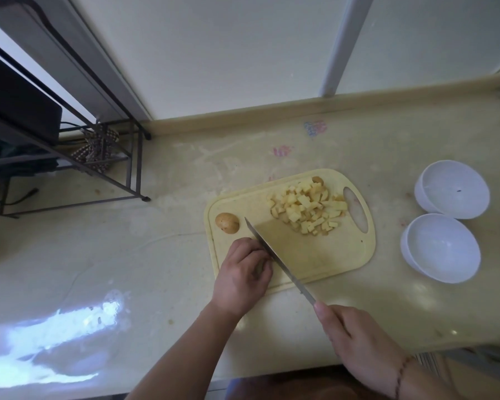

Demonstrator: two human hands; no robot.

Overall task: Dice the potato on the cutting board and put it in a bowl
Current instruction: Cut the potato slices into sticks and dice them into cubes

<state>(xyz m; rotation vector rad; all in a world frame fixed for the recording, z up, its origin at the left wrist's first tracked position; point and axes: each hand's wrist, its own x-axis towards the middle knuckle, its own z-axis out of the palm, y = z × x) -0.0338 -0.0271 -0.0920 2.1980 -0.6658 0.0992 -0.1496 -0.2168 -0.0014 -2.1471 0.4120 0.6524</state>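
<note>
A pale yellow cutting board [324, 249] lies on the counter. A heap of diced potato [309, 209] sits at its far right side. A brown potato end piece [227, 222] lies at the board's far left corner. My left hand [243, 275] is curled over the board's near left corner, its fingers against the knife blade; what it holds is hidden beneath it. My right hand [355, 339] grips the handle of a long knife [277, 258], whose blade slants across the board beside my left fingers. Two white bowls stand to the right, one nearer [440, 248] and one farther [452, 189].
A black metal rack [104, 157] with a dark appliance stands at the far left of the counter. A wall and window frame run behind. The counter's front edge is near my forearms, and bright glare lies at the lower left.
</note>
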